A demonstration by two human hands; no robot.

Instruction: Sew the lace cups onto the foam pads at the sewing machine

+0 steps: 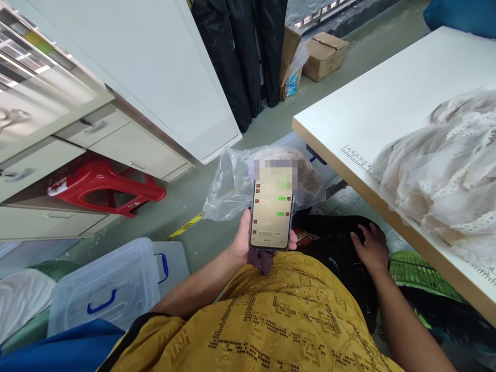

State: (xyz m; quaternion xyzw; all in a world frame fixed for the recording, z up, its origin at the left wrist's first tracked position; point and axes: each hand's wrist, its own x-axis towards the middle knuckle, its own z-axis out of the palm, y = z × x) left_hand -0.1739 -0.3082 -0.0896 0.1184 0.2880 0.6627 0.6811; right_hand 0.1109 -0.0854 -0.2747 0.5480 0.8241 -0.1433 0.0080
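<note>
Dark-cased phone (pixel 271 217) upright in the left hand (pixel 248 240), screen facing up toward the camera. Screen lit, pale background, rows of text with small red icons down the left edge and green bubbles on the right; top part of the display blurred, unreadable. Fingers wrap the case from behind, thumb along the left edge, fingertips showing at the right edge. Firm hold, hand closed around the lower half. Phone sits above the lap, just ahead of the yellow patterned shirt (pixel 279 320).

Right hand (pixel 370 248) lies flat, palm down, fingers spread loosely, on black fabric (pixel 337 248) over the lap. Holds nothing.

Behind the phone, on the floor: a clear plastic bag (pixel 232 181) with pale contents, crumpled. To the right, a white table (pixel 372 98) with a printed ruler scale along its edge; a heap of sheer cream lace fabric (pixel 445 165) rests on it. Green plastic basket (pixel 418 271) under the table, near the right hand.

Left side: white drawer cabinet (pixel 116 139), red plastic stool (pixel 104 188) tipped over beneath it, clear storage box (pixel 108 289) with blue latches. Cardboard boxes (pixel 323 54) at the far wall, well apart.
</note>
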